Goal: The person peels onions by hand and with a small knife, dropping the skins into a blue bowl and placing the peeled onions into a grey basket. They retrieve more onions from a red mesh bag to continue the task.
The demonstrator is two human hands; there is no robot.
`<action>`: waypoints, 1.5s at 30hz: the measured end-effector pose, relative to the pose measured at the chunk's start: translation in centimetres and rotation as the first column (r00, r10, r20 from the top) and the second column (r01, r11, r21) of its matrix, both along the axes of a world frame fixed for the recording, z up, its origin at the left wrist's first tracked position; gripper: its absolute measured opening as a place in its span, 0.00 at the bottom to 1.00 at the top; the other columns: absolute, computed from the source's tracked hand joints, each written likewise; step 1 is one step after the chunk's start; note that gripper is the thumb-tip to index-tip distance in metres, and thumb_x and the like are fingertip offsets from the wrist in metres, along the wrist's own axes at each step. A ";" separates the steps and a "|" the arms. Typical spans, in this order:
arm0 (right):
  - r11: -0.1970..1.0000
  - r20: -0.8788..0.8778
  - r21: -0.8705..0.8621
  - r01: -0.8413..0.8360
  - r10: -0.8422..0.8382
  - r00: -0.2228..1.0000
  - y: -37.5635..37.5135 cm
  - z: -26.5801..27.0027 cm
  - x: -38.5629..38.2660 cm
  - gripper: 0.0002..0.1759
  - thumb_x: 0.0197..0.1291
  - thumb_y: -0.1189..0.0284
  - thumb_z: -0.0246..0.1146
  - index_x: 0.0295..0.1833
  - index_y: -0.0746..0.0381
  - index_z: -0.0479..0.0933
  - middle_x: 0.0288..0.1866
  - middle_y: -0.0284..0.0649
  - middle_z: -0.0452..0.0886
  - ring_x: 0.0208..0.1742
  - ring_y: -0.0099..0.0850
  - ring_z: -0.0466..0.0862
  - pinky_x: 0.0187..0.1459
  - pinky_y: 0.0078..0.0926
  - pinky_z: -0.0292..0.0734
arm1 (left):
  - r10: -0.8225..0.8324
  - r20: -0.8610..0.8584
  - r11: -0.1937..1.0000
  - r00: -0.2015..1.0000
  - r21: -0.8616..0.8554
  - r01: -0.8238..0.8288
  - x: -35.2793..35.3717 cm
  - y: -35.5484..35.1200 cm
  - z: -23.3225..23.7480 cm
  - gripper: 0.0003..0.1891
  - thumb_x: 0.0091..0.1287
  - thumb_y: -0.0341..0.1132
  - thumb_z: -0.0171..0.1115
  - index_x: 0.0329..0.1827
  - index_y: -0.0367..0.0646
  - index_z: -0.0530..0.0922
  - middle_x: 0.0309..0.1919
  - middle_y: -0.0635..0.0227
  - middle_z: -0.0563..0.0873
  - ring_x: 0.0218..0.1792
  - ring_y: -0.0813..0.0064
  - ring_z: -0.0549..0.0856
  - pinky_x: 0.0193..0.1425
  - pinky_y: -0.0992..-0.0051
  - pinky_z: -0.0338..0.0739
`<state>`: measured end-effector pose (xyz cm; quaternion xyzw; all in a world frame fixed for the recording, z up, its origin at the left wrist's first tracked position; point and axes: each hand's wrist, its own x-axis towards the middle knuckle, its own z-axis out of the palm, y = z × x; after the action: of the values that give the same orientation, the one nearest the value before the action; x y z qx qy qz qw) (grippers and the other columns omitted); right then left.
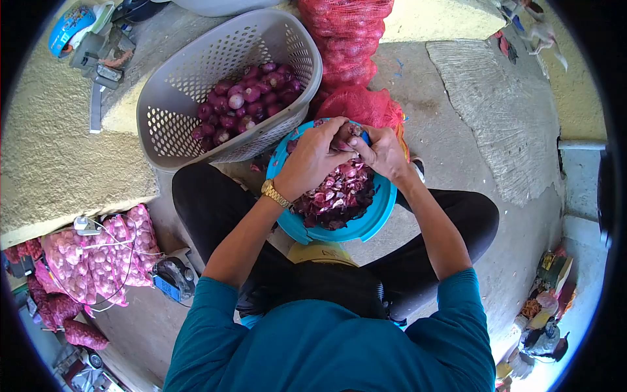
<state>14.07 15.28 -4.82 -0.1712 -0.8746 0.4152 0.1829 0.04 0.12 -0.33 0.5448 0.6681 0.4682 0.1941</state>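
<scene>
A reddish-purple onion [344, 138] with its dry root end showing is held over a blue basin [385, 206]. My left hand [312, 160] is closed around it from the left, a gold watch on that wrist. From the right, my right hand [386, 154] is closed on the same onion, its thumb pressed near the root end. Any blade between the fingers is hidden. Below both hands, loose onion skins [336, 196], purple and whitish, fill much of the basin, which sits between my bent knees.
A grey perforated basket [157, 124] of purple onions [251, 98] stands at the upper left. Red mesh sacks [346, 46] rise behind the basin. Left lie a pink net bag of bulbs [104, 255] and a scale-like device [175, 277]. Assorted items [545, 313] line the right wall.
</scene>
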 end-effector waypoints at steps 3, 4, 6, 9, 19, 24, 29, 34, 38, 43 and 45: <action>0.991 0.002 0.101 -0.093 0.093 0.996 0.7 0.3 0.2 0.29 0.64 0.48 0.65 0.36 0.69 0.81 0.19 0.55 0.75 0.21 0.53 0.80 0.25 0.43 0.73 | -0.043 0.071 0.998 0.997 -0.040 0.046 -0.1 -0.1 0.7 0.26 0.58 0.31 0.74 0.58 0.32 0.76 0.43 0.50 0.87 0.44 0.60 0.89 0.49 0.68 0.82; 0.986 0.012 0.128 -0.105 0.104 0.995 0.7 0.7 0.2 0.29 0.66 0.48 0.64 0.36 0.69 0.81 0.20 0.55 0.75 0.22 0.52 0.80 0.25 0.43 0.73 | -0.069 0.100 0.995 0.993 -0.068 0.076 -0.1 -0.2 1.0 0.26 0.57 0.32 0.74 0.58 0.32 0.77 0.42 0.51 0.87 0.43 0.60 0.89 0.49 0.68 0.82; 0.980 0.018 0.161 -0.118 0.117 0.993 0.2 1.8 -0.3 0.29 0.67 0.49 0.63 0.37 0.69 0.81 0.20 0.55 0.76 0.22 0.52 0.81 0.26 0.42 0.74 | -0.091 0.124 0.991 0.988 -0.091 0.103 -0.3 0.0 1.2 0.26 0.57 0.32 0.75 0.57 0.32 0.77 0.41 0.51 0.88 0.42 0.61 0.89 0.49 0.69 0.82; 0.993 0.009 -0.078 0.084 -0.084 0.996 -2.3 2.7 -1.3 0.29 0.71 0.49 0.59 0.41 0.69 0.82 0.22 0.56 0.76 0.23 0.46 0.82 0.28 0.41 0.74 | 0.069 0.090 0.996 0.994 -0.063 -0.063 -0.2 0.1 1.0 0.25 0.57 0.31 0.75 0.56 0.32 0.78 0.41 0.53 0.88 0.41 0.65 0.88 0.49 0.70 0.82; 0.800 0.257 -0.582 0.148 0.008 0.966 -1.8 5.5 -0.8 0.43 0.73 0.37 0.45 0.46 0.72 0.80 0.27 0.34 0.75 0.33 0.24 0.74 0.37 0.27 0.71 | -0.049 0.242 0.999 0.969 0.005 0.049 -0.3 0.4 0.5 0.27 0.73 0.37 0.62 0.70 0.39 0.63 0.58 0.58 0.76 0.58 0.70 0.79 0.52 0.74 0.82; 0.699 0.122 -0.705 0.122 -0.050 0.991 -1.2 5.6 0.9 0.23 0.75 0.55 0.55 0.52 0.68 0.72 0.33 0.45 0.82 0.35 0.36 0.82 0.40 0.34 0.75 | 0.054 0.489 0.998 0.871 0.009 -0.067 -0.2 0.9 -0.3 0.22 0.80 0.46 0.50 0.67 0.42 0.61 0.52 0.63 0.78 0.41 0.79 0.81 0.43 0.80 0.79; 0.999 -0.136 0.022 0.028 -0.024 0.990 -2.7 6.2 1.2 0.08 0.70 0.72 0.59 0.49 0.63 0.69 0.28 0.55 0.76 0.29 0.53 0.80 0.30 0.42 0.76 | 0.053 0.655 0.998 0.754 -0.055 -0.022 -0.1 0.9 -0.9 0.24 0.78 0.51 0.52 0.63 0.40 0.62 0.42 0.67 0.76 0.31 0.84 0.77 0.33 0.82 0.75; 0.927 0.042 0.353 0.126 -0.150 0.988 -3.3 6.4 1.5 0.08 0.68 0.73 0.60 0.45 0.62 0.66 0.22 0.49 0.76 0.25 0.52 0.81 0.25 0.50 0.74 | 0.063 0.523 0.995 0.850 -0.101 -0.012 0.2 1.1 -1.5 0.22 0.79 0.49 0.50 0.64 0.42 0.65 0.46 0.70 0.77 0.38 0.86 0.80 0.41 0.81 0.79; 0.903 0.054 0.414 0.116 -0.151 0.987 -3.5 5.7 1.2 0.08 0.67 0.75 0.60 0.44 0.62 0.67 0.22 0.49 0.77 0.24 0.51 0.81 0.24 0.48 0.75 | 0.063 0.449 0.997 0.892 -0.069 -0.036 0.0 1.3 -2.6 0.22 0.79 0.48 0.53 0.65 0.42 0.65 0.46 0.68 0.77 0.38 0.85 0.81 0.42 0.81 0.80; 0.900 0.002 0.412 0.141 -0.155 0.988 -3.7 6.3 0.9 0.08 0.67 0.74 0.60 0.43 0.62 0.67 0.21 0.50 0.77 0.24 0.52 0.81 0.24 0.49 0.75 | 0.072 0.447 0.997 0.891 -0.036 -0.063 0.1 1.3 -2.1 0.23 0.77 0.46 0.56 0.64 0.39 0.63 0.49 0.65 0.78 0.46 0.79 0.81 0.45 0.82 0.80; 0.898 0.012 0.410 0.160 -0.181 0.983 -3.4 6.4 0.9 0.08 0.67 0.74 0.60 0.43 0.62 0.67 0.21 0.50 0.77 0.24 0.52 0.81 0.24 0.50 0.75 | 0.112 0.359 0.994 0.927 -0.042 -0.104 0.1 1.3 -1.7 0.24 0.77 0.46 0.56 0.64 0.38 0.63 0.50 0.62 0.78 0.49 0.75 0.80 0.49 0.78 0.79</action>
<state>14.93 11.92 1.55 -0.2154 -0.9278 0.2019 0.2282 0.12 1.45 -2.07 0.4097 0.6553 0.5629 0.2932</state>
